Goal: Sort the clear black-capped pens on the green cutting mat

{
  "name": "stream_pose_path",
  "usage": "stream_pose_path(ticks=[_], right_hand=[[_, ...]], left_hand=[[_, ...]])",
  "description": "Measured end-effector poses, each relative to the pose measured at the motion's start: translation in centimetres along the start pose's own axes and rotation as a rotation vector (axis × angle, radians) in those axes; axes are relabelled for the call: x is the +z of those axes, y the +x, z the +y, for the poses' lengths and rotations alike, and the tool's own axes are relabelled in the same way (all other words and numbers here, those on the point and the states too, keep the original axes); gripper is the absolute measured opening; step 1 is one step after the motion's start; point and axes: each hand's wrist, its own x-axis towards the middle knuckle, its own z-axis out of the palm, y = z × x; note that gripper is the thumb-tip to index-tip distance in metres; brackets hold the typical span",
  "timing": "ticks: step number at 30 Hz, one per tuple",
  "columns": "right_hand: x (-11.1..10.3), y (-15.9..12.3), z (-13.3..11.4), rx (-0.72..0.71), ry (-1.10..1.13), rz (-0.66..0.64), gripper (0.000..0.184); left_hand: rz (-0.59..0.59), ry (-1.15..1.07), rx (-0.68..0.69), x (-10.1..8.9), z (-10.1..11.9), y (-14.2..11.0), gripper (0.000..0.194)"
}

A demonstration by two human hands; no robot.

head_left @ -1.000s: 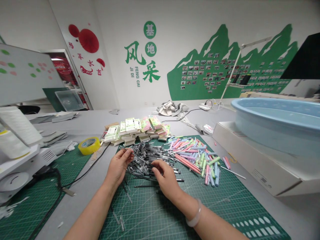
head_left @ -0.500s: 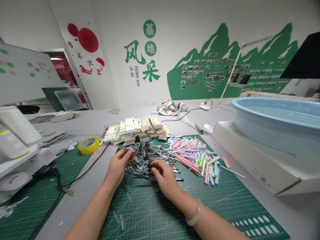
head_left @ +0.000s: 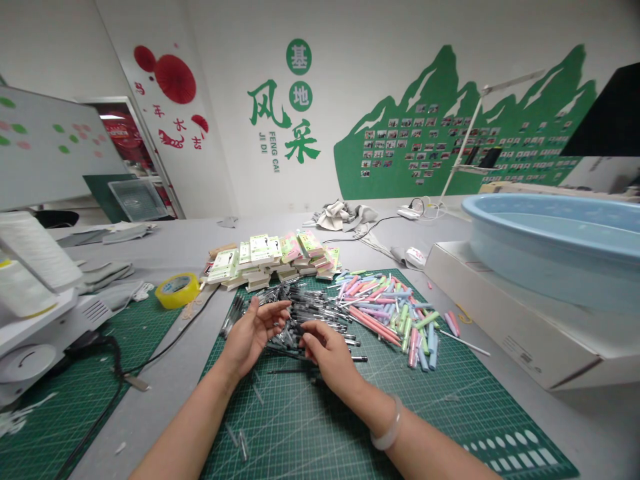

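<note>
A heap of clear and black pens (head_left: 315, 308) lies on a green cutting mat (head_left: 320, 427). My left hand (head_left: 256, 332) is turned palm up at the heap's left edge, fingers loosely curled, with a small bunch of dark pens (head_left: 231, 316) sticking out past its left side. My right hand (head_left: 327, 352) rests on the heap's near edge, its fingertips pinched on a pen there. A pile of pastel pen barrels and caps (head_left: 393, 308) lies to the right of the heap.
Small printed boxes (head_left: 270, 257) are stacked behind the mat. A yellow tape roll (head_left: 177, 291) and a black cable (head_left: 165, 350) lie to the left, near a white machine (head_left: 35, 313). A blue basin (head_left: 550, 233) sits on a white carton (head_left: 500, 320) at the right.
My left hand has turned from palm down to palm up and shifted slightly right, with pens now sticking out at its left. My right hand has barely moved.
</note>
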Motion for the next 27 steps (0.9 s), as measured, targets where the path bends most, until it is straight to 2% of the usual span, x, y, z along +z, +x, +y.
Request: stream_pose_path(ticks=[2,8,10,13,16,19,21,27], right_hand=[[0.0,0.0,0.1,0.006,0.026,0.004,0.018],[0.0,-0.1,-0.1,0.012,0.009,0.005,0.018],[0.0,0.0,-0.1,0.003,-0.004,0.007,0.017],[-0.1,0.1,0.2,0.004,0.0,0.029,0.017],[-0.2,0.3,0.6,0.003,0.015,0.08,0.017],[-0.4,0.5,0.8,-0.006,0.007,0.141,0.017],[-0.5,0.5,0.9,-0.006,-0.004,0.178,0.016],[-0.8,0.6,0.7,-0.01,-0.032,0.214,0.014]], left_hand=[[-0.008,0.003,-0.012,0.0,-0.2,0.0,0.058],[0.051,0.219,0.078,0.5,-1.5,0.1,0.028],[0.057,0.246,0.093,0.6,-1.6,0.1,0.027],[0.035,0.229,0.092,0.2,-1.1,0.1,0.036],[0.022,0.445,0.142,-0.9,-0.4,0.4,0.03],[-0.048,0.834,0.257,-1.8,-0.2,0.7,0.013],[-0.113,1.003,0.312,-1.9,-0.3,0.7,0.01],[-0.296,1.159,0.303,-1.4,-0.7,0.3,0.012]])
